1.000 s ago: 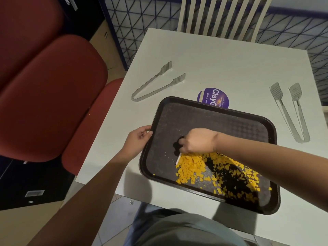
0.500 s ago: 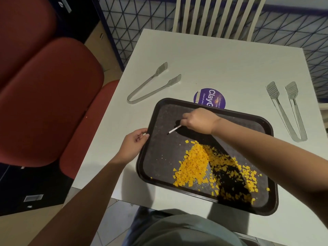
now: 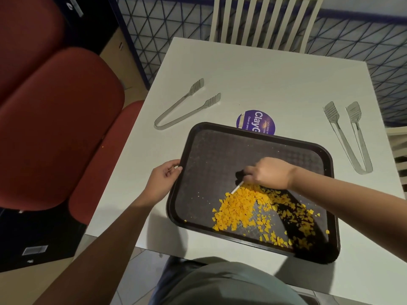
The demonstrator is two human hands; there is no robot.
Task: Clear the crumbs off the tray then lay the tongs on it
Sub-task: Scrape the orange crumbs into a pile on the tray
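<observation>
Back down at the far edge of the crumbs with the right hand, after lifting away toward the far rim of the tray half a second ago. Pinches a thin white strip in curled fingers, with the lower end touching the top of the orange heap; cannot tell what the strip is made of. Reads as a fresh raking stroke just begun, drawing toward the near side. Keeps a grip on the tray's left rim with the left hand, fingers curled at the edge, same place as a second ago, steadying it on the white table. Shows the far half of the tray swept nearly bare and the crumbs bunched tighter in the near half than a second ago, with a looser scatter trailing toward the near right corner under the forearm's shadow. Puts the first step well along in gathering but short of done: nothing off the tray yet. Leaves the left tongs lying beyond the tray's far left corner and the right tongs off its right side, both on the table, untouched and well apart from either hand. Probably calls for more strokes, then a tip or sweep over an edge, before laying any tongs down
</observation>
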